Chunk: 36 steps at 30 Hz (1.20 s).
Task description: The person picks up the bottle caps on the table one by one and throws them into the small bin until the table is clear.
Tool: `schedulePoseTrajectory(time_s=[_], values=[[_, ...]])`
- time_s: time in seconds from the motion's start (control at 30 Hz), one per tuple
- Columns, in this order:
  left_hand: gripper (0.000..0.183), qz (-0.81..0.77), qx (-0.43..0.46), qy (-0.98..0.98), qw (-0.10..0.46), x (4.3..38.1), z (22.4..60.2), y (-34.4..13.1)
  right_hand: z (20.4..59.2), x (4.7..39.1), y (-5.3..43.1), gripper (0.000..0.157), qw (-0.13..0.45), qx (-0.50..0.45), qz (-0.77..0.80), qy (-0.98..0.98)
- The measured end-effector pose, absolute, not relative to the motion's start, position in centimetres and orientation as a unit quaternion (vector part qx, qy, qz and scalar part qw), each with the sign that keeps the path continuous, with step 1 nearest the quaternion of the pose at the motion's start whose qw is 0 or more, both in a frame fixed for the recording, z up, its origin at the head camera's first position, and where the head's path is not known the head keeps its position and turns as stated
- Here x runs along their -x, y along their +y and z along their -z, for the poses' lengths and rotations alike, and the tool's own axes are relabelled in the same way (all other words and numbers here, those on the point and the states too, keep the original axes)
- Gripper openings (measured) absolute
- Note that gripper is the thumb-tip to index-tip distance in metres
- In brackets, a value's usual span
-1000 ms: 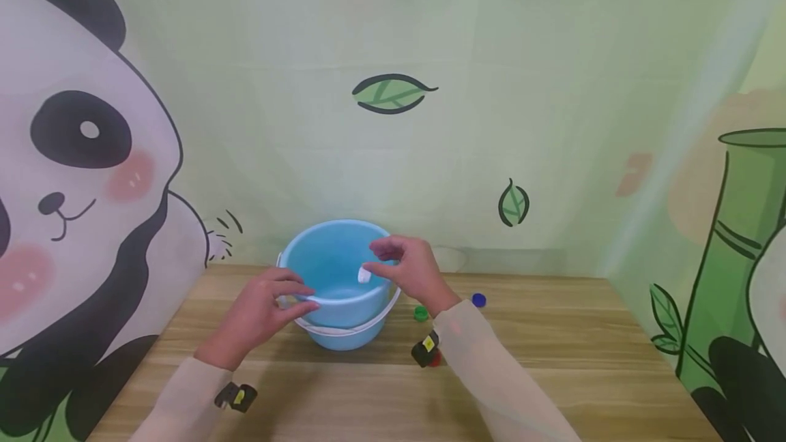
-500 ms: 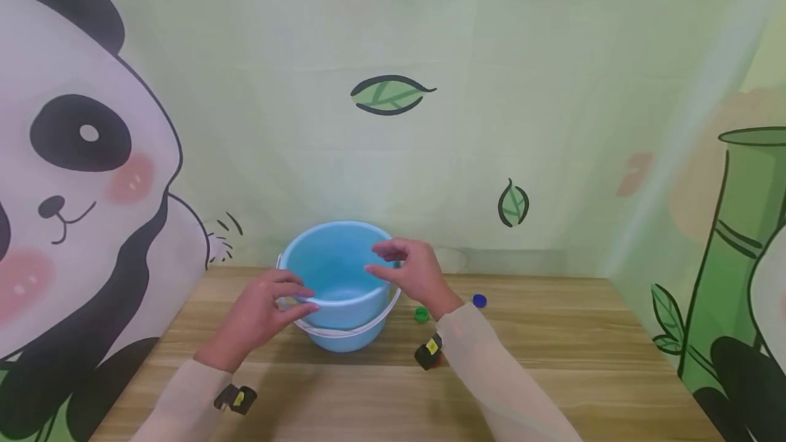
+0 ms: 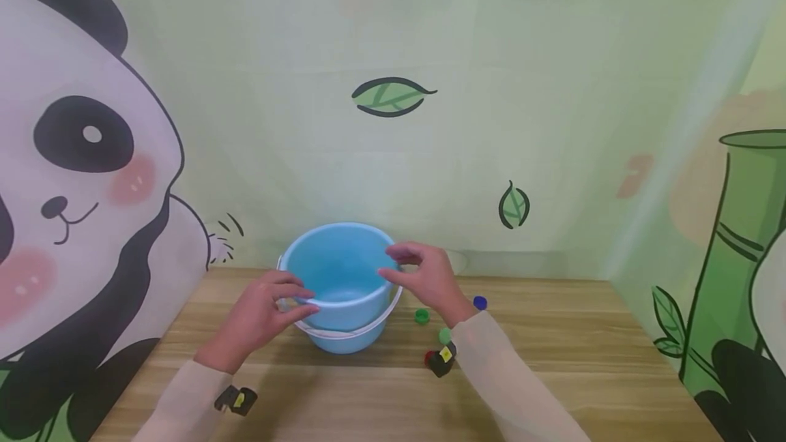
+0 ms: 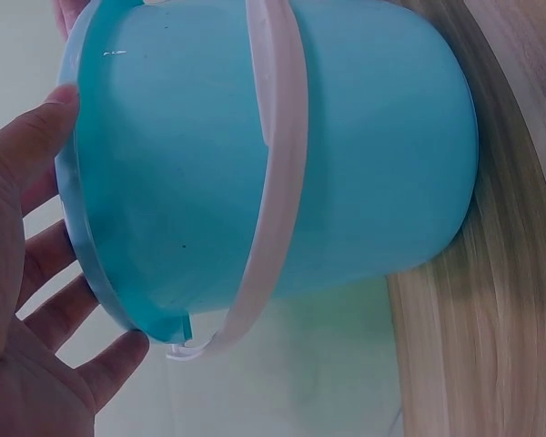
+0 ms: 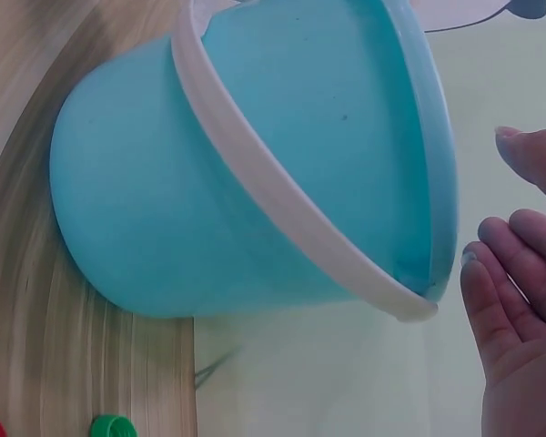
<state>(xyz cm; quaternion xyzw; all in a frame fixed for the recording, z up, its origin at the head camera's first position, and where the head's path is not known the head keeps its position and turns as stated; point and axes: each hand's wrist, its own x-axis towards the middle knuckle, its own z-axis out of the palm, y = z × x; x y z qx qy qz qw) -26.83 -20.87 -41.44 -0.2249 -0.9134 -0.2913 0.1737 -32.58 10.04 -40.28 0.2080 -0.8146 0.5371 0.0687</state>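
A light blue bucket (image 3: 350, 316) stands upright on the wooden table, its white handle (image 3: 359, 330) hanging down across the front. With thumb outside and fingers over the edge, my left hand (image 3: 264, 305) holds the bucket's rim at the near left. My right hand (image 3: 428, 277) hovers by the right side of the rim, fingers relaxed and nothing between them. The right wrist view shows this hand (image 5: 519, 300) apart from the rim. Only part of the bucket's inside is visible; no item can be made out in it.
Right of the bucket lie several bottle caps: a green cap (image 3: 421, 316), a light green cap (image 3: 445, 336), a blue cap (image 3: 480, 303) and a red cap (image 3: 429, 358), partly covered by the wrist camera (image 3: 441, 362). A panda-printed cloth (image 3: 393, 176) hangs behind the table.
My right hand has let go of a small white cap over the bucket, and the cap is out of sight. That hand has shifted slightly right. My left hand stays on the rim.
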Motion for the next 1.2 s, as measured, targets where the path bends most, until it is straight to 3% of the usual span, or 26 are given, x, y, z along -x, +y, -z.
schedulePoseTrajectory(time_s=[0.2, 0.6, 1.0, 1.2], values=[[0.02, 0.293, 0.222, -0.915, 0.168, 26.8, 41.4, -20.9, 40.6, 32.3, 11.4, 0.049, 0.08, -0.197, -0.529, -0.821], [0.019, 0.286, 0.225, -0.914, 0.179, 26.9, 41.6, -20.8, 41.2, 31.2, 14.0, 0.045, 0.094, -0.181, -0.519, -0.83], [0.021, 0.298, 0.224, -0.913, 0.169, 27.0, 41.9, -20.9, 43.2, 30.0, 16.3, 0.052, 0.061, -0.119, -0.544, -0.828], [0.021, 0.298, 0.225, -0.911, 0.177, 27.0, 41.8, -20.9, 44.2, 29.7, 17.4, 0.05, 0.084, -0.129, -0.533, -0.832]])
